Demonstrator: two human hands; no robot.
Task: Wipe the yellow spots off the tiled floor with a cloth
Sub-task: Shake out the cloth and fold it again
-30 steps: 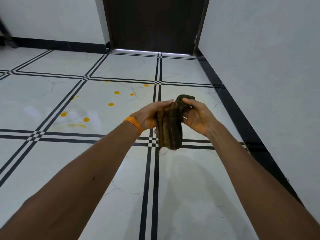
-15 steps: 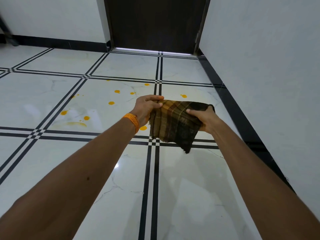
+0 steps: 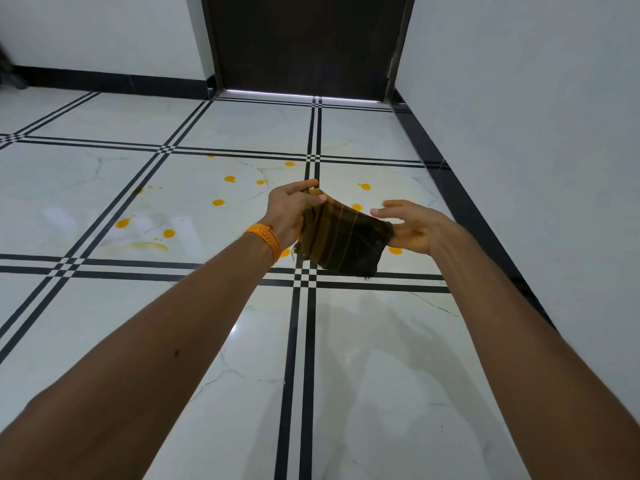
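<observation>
- Grip, left side: the left hand (image 3: 294, 209) curls its fingers round 1 upper corner of the cloth (image 3: 343, 237). The right hand (image 3: 412, 226) seems to pinch the opposite corner low against the thumb, with its upper fingers straight and blurred.
- The cloth hangs spread between the 2 hands, in the air above the floor (image 3: 381, 393), and touches no tile.
- Step in hand, as I judge it: the cloth is being readied. Wiping has not begun, since the yellow spots (image 3: 218, 202) sit round and whole, apart from 1 pale smear (image 3: 149, 245) far left.
- The next move probably calls for bunching the cloth into a pad in 1 hand, crouching, and pressing it on the spots nearest the hands first.
- The cloth is thin and woven, in a brown and mustard check, limp, with loose threads at its lower edge.
- The floor is glossy white marbled tile crossed by doubled black lines (image 3: 304, 341), and it looks slick.
- The spots are small bright drops of differing size, and they look like they would smear.
</observation>
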